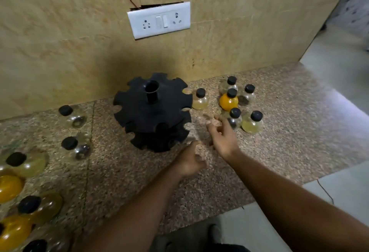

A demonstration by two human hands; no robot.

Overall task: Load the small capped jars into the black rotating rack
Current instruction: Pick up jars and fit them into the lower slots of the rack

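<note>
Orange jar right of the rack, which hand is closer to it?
Right. The right hand is just in front of the orange jar, not touching; the left hand is farther back, near the rack.

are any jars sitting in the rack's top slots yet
No, the rack shows empty top slots; jars stand on the counter.

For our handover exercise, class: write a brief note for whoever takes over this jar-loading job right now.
Hands: left hand loosely curled, right hand open, both empty; the right reaches toward six jars standing right of the rack.
Other jars sit left of it on the counter.
Done: nothing; no jar shows in the rack.
Left: load them all.
</note>
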